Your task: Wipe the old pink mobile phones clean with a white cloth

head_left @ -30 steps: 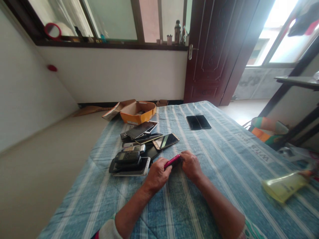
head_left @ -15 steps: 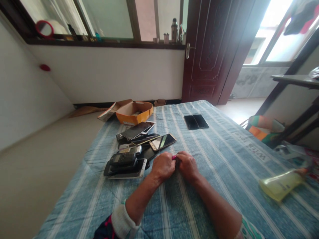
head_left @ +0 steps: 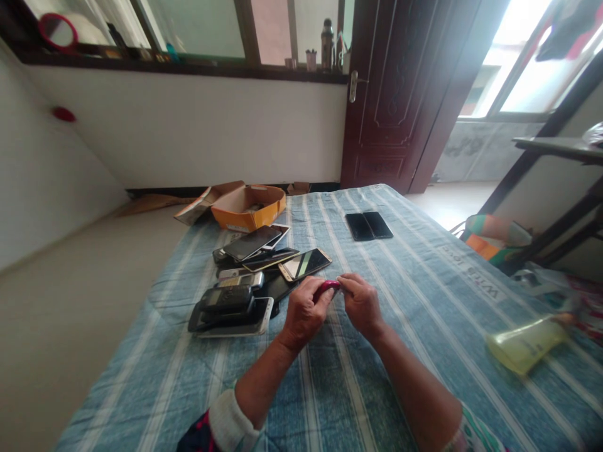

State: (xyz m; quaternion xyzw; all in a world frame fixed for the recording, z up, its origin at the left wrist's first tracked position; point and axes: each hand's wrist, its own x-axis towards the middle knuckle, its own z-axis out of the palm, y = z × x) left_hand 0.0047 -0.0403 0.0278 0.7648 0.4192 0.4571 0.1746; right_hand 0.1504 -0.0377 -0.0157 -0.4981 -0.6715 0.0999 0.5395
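Note:
A small, shiny magenta object (head_left: 328, 286) is between my two hands, above the striped cloth. My left hand (head_left: 304, 314) is closed around it, with the thumb and fingers on its body. My right hand (head_left: 362, 306) pinches at its right end, its fingertips close together; what they grip there is too small to make out. Just beyond my left hand lies a gold-framed phone (head_left: 306, 264). Left of my hands is a pile of phones, with a thick black one (head_left: 227, 299) on top of a white-edged phone (head_left: 264, 317).
An open orange box (head_left: 249, 220) stands at the far left of the bed-like surface (head_left: 414, 282). Two dark phones (head_left: 369, 226) lie side by side farther back. A yellow transparent packet (head_left: 525, 345) lies at the right.
The magenta object shows more, raised a little and tilted in my left hand. My right hand has turned, with its fingertips at the object's end. The view has shifted slightly.

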